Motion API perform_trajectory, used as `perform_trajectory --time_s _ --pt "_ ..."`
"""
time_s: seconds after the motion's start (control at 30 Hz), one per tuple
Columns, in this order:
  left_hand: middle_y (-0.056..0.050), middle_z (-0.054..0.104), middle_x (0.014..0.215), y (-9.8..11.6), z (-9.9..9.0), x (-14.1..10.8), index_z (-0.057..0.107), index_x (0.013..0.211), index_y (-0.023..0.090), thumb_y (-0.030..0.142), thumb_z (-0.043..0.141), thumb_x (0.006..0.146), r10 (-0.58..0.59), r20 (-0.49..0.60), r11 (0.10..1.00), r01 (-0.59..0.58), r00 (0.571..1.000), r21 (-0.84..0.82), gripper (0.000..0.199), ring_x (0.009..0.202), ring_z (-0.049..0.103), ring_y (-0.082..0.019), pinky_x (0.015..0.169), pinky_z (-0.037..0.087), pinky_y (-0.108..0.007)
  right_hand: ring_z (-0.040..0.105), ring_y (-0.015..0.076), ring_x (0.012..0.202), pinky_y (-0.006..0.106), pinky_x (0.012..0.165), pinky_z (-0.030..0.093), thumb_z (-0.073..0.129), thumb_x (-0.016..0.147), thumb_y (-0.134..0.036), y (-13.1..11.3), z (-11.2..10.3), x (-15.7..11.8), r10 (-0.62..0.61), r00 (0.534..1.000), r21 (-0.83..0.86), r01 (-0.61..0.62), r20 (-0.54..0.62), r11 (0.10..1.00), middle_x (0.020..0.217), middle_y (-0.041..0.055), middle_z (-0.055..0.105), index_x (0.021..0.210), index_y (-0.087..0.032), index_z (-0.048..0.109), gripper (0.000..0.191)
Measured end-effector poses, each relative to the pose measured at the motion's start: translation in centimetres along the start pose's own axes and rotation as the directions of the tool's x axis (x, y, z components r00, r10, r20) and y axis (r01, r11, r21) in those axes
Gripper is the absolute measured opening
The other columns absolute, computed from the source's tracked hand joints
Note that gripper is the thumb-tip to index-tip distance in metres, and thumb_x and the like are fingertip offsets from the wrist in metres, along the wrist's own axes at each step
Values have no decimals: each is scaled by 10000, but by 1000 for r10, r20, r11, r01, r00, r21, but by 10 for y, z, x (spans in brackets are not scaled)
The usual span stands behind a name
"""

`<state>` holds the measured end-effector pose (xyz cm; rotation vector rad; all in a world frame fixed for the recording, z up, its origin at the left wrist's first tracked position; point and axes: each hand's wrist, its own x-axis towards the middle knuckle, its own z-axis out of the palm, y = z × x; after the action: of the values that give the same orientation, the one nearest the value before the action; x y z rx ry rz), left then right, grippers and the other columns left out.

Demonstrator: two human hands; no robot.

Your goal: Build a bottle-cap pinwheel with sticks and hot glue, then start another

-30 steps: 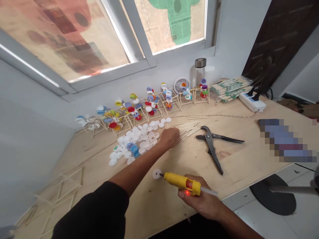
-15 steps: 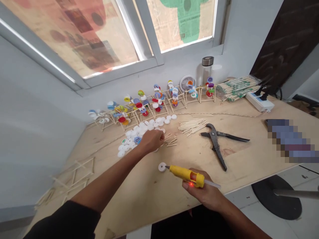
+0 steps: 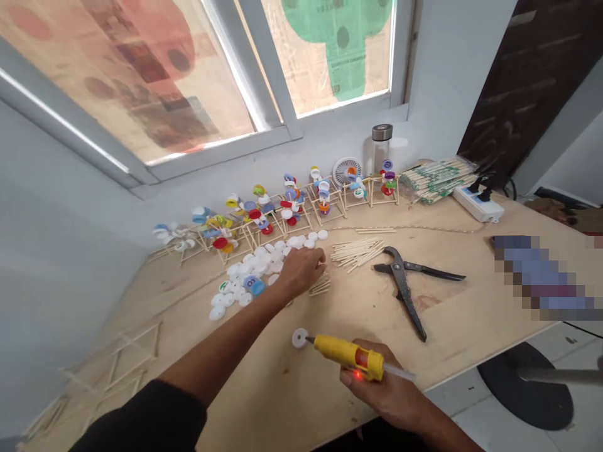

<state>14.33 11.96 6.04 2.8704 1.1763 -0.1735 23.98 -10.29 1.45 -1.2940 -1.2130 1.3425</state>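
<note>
Along the plywood workbench (image 3: 452, 329), beneath a window (image 3: 330, 56) papered with printed sheets, a row of stick frames (image 3: 292, 210) carrying coloured bottle caps stands against the wall. Farther right are a glass jar (image 3: 381, 147) with a metal lid, its contents unclear, and a plastic bag of wooden sticks (image 3: 436, 181) beside a power strip (image 3: 478, 205). Black pliers (image 3: 405, 289) lie on the board with handles spread. Left hand (image 3: 301, 272): fingers curled at the edge of the loose white caps (image 3: 254, 267); any held item cannot be determined. Right hand (image 3: 377, 386): fingers closed around a yellow hot glue gun (image 3: 342, 351), its nozzle just touching a single white cap (image 3: 299, 338) on the board.
</note>
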Motion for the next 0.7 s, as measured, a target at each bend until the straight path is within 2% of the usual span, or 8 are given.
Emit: perform_trajectory --time_s 0.13,0.33,0.47,0.7 --pt "-71 696 968 17 8 26 578 1035 197 245 497 821 106 -27 993 -104 994 52 234 948 606 -226 808 380 -347 417 99 613 215 556 334 571 799 -291 -2 -2 0 22 1000 -11 -22 10 1000 683 -31 457 709 -185 482 165" --pt "-104 690 953 18 16 49 600 922 175 242 529 778 113 22 989 -115 993 95 174 949 598 -267 796 377 -380 428 100 619 211 557 329 571 791 -296 -2 -5 2 28 998 -7 -28 50 1000 677 -33 461 699 -191 468 174" --pt "-97 691 935 16 16 50 599 891 184 233 525 772 133 42 986 -137 990 96 149 928 601 -261 787 376 -376 459 102 619 218 566 337 584 767 -297 2 -5 5 -7 999 11 7 54 1000 677 -30 488 682 -188 470 180" --pt "-70 691 857 20 19 38 594 829 199 218 498 788 190 45 981 -192 981 41 106 854 612 -230 747 383 -346 517 120 654 228 599 361 602 725 -282 4 -5 5 14 1000 -42 -13 23 999 701 -15 547 680 -185 506 143"
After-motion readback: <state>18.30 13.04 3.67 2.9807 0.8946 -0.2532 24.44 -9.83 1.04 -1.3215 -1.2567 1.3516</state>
